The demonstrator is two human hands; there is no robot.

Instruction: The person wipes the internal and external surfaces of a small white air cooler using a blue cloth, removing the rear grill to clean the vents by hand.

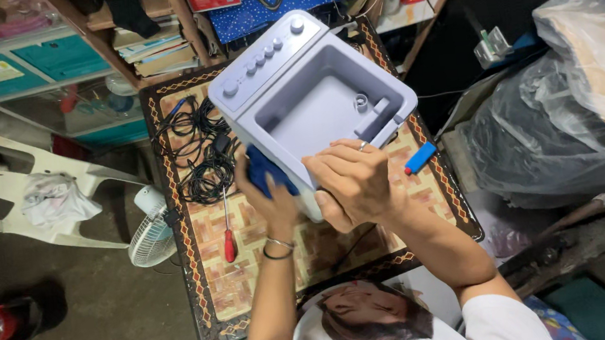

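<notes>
Cluttered shelves and bagged goods hem in a small patterned tabletop (253, 269), whose dark border runs close to every item on it.

On the left hand (270, 195), the fingers are closed around a blue cloth (264, 167) and press it against the near left side of a pale grey plastic appliance housing (310, 93). On the right hand (351, 180), the fingers (348, 148) curl over the near rim of the housing and clamp it; a ring shows on one of them. The housing sits tilted at the middle of the tabletop, its open rectangular tub facing up and its panel of round knobs along the far left edge.

Just left of the cloth lies a tangle of black cables (202, 153), filling the far left part of the tabletop almost to its border. A screwdriver with a red handle (229, 235) lies below the cables, near the left forearm but apart from it. A small blue and red tool (420, 158) rests right of the housing, near the right edge of the tabletop.

Bare patterned surface shows mainly between the screwdriver and the near edge. Beyond the left edge stand a small white fan (151, 238) and a white plastic chair (20, 195) on the floor; clear plastic bags (569, 132) crowd the right side.
</notes>
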